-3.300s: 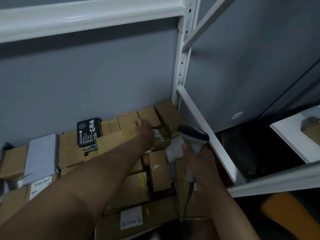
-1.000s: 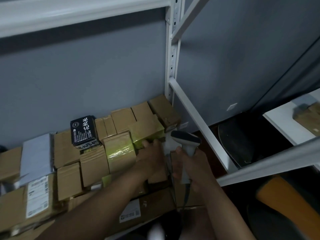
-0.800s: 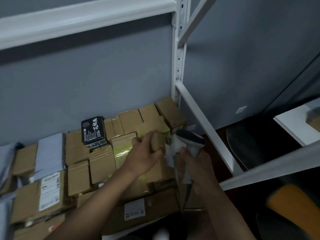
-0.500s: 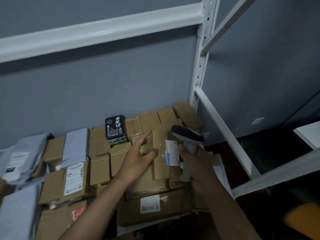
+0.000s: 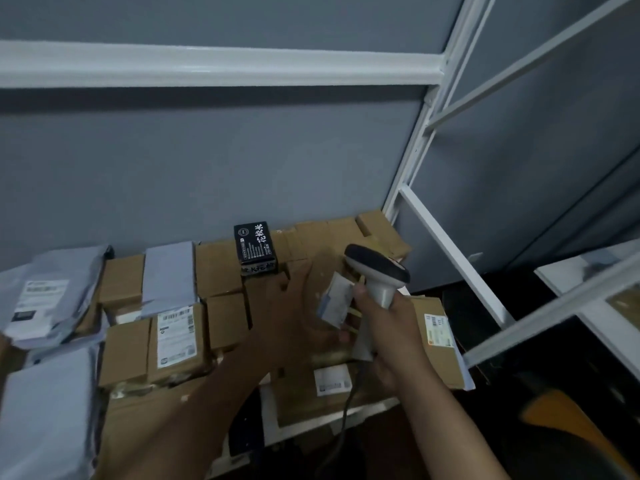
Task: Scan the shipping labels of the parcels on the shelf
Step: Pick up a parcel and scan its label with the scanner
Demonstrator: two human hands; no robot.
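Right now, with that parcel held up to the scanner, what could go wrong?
The label sits very close to the scanner and tilted, so the read may fail. The left hand holds the small box over a crowded stack; a slip could knock its neighbours. The scanner's cord hangs past the shelf edge and might snag.

A single wide-angle head camera looks forward and steeply down from close above a white shelf rack [image 5: 420,174]. The grey wall [image 5: 207,161] fills the upper frame, parcels [image 5: 180,337] span the lower left, and both forearms enter from the bottom edge toward the centre.
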